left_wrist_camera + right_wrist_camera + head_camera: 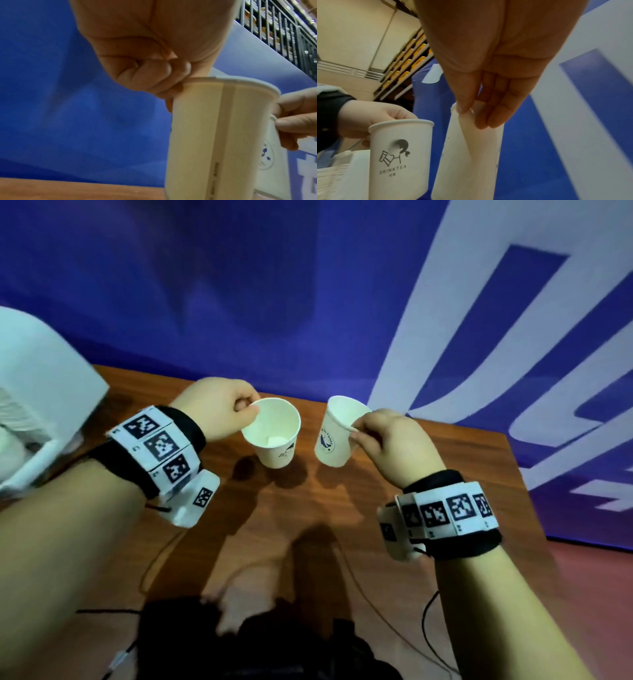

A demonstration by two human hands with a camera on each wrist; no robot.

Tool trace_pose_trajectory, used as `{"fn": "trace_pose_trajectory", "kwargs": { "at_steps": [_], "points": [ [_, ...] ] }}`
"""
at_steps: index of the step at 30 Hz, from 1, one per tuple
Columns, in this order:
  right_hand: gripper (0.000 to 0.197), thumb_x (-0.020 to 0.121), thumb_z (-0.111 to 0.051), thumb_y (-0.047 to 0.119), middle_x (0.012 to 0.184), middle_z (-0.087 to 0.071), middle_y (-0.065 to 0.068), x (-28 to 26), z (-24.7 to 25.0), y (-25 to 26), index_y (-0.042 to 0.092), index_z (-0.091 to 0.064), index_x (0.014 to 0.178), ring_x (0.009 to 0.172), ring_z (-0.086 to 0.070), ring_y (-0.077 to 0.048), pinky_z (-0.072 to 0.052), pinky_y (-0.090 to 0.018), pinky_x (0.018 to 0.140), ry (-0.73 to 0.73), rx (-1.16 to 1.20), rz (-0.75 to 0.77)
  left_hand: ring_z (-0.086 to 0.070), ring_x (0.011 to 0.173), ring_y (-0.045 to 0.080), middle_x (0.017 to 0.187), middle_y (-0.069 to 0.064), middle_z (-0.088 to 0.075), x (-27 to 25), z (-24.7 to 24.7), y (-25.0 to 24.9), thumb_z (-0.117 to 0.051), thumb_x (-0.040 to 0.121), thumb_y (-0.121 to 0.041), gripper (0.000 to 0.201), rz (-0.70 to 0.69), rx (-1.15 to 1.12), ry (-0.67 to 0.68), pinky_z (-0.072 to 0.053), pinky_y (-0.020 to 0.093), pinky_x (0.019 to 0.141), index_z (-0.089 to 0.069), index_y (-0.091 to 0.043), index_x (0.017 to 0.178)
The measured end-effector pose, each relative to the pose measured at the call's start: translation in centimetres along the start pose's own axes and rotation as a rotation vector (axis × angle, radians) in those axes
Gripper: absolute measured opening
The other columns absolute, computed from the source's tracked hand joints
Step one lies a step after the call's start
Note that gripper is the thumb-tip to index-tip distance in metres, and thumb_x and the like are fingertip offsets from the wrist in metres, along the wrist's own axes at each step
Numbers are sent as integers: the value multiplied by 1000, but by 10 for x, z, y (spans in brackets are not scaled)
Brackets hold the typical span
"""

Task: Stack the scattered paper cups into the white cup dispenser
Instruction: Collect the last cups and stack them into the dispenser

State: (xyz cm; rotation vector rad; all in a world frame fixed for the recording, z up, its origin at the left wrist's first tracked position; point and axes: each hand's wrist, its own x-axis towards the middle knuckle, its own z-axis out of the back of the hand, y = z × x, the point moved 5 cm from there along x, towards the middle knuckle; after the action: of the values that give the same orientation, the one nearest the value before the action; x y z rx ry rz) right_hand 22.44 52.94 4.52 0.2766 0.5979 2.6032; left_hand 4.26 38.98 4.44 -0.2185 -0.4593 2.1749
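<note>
Both forearms fill the near foreground, each with a wristband of black-and-white square markers. Left hand [219,409] pinches the near rim of one paper cup [274,436] between thumb and curled fingers; that cup hangs upright, mouth up, above the wooden table [428,474]. Right hand [394,443] pinches the rim of a second cup [337,433] with thumb inside and fingertips outside; the right wrist view shows the wall creased inward under that pinch. This second cup leans, its mouth turned toward the left. The two cups sit just beside each other and do not touch. A white dispenser [44,392] stands at the far left edge of the table, well apart from both.

Judgement: the step in hand is nesting one cup into the other before loading. To do it well, ease the right pinch so the rim regains its round — a dented mouth will catch — then bring both cups onto one axis, base over mouth, and slide in straight.

Markings: the left cup reads "DRINKTEA" beneath a line drawing of a figure drinking. The right cup bears a round blue emblem — its lettering is too small to read.
</note>
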Motion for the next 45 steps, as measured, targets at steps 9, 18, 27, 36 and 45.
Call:
{"fn": "trace_pose_trajectory", "kwargs": {
  "at_steps": [9, 18, 27, 36, 45],
  "points": [
    [17, 89, -56, 21, 99, -64, -8, 32, -75, 186, 10, -66, 98, 98, -56, -22, -39, -28, 82, -48, 39, 99, -52, 60, 19, 66, -2, -58, -94, 119, 191, -54, 84, -17, 13, 213, -53, -139, -39, 28, 59, -63, -17, 94],
    [17, 88, -57, 23, 101, -65, -8, 61, -147, 306, 11, -66, 97, 97, -57, -24, -43, -32, 81, -133, 68, 41, -54, 77, 27, 85, 10, -64, -123, 196, 339, -52, 82, -23, 28, 288, -13, -223, -42, 31, 72, -62, -11, 106],
    [16, 88, -57, 23, 96, -66, -5, 73, -169, 344, 13, -67, 96, 93, -58, -20, -41, -28, 77, -174, 68, 8, -56, 93, 33, 96, 16, -63, -126, 164, 369, -47, 89, -16, 26, 211, 7, -85, -42, 34, 75, -62, -7, 108],
    [15, 88, -57, 22, 92, -65, -5, 73, -179, 361, 12, -67, 95, 87, -56, -17, -41, -26, 73, -200, 47, 63, -57, 100, 32, 105, 16, -65, -109, 110, 385, -43, 93, -23, 30, 212, 91, 66, -43, 33, 79, -60, -11, 114],
    [22, 84, -53, 28, 85, -65, -2, 81, -183, 374, 13, -68, 91, 78, -51, -11, -39, -21, 67, -211, 56, 183, -53, 108, 29, 119, 14, -53, -117, 77, 397, -47, 87, -51, 59, 153, -50, 214, -42, 34, 90, -37, -25, 139]
  ]
}}
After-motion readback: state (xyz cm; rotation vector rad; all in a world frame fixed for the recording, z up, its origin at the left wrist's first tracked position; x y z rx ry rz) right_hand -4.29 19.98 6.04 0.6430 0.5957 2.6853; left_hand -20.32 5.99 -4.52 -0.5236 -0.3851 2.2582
